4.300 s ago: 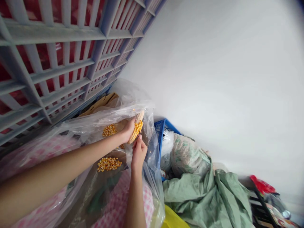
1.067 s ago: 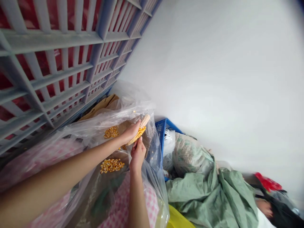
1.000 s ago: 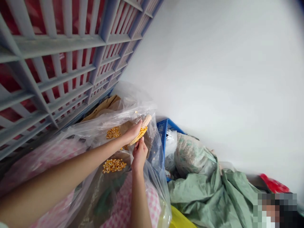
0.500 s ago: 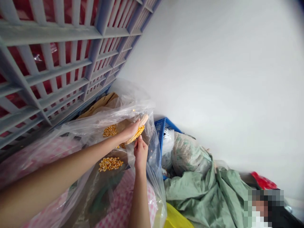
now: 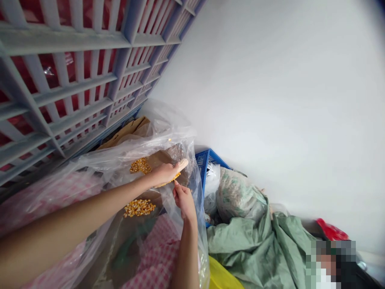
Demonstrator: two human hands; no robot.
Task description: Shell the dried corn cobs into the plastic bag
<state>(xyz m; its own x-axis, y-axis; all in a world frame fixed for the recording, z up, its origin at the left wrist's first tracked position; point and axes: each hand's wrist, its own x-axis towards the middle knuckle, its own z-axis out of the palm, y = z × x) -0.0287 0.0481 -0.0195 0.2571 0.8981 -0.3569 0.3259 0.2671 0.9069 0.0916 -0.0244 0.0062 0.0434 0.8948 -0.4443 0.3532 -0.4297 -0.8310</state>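
Observation:
My left hand [image 5: 165, 174] is closed around a pale, stripped corn cob [image 5: 183, 163], whose end sticks out past the thumb. Just under that hand lies an ear of corn [image 5: 178, 176] with yellow kernels, largely covered by the fingers. My right hand [image 5: 184, 199] is closed, its thumb and fingertip pressed together at the lower edge of this ear. Loose corn kernels [image 5: 140, 208] lie in a heap below the left wrist. Another heap of kernels [image 5: 140, 165] rests behind it. Both heaps lie within a clear plastic bag [image 5: 120, 149].
A large grey slatted crate [image 5: 69, 44] with red contents looms at upper left. Right of the bag stand a blue crate [image 5: 214, 154] and a stuffed sack [image 5: 237, 194]. Green cloth [image 5: 249, 249] spreads before them. Pink checked fabric [image 5: 153, 261] shows near the bag. A blurred-out person is at lower right.
Both hands have shifted slightly downward, the right one also to the right. The stripped cob tilts flatter, and less of the kernelled ear shows.

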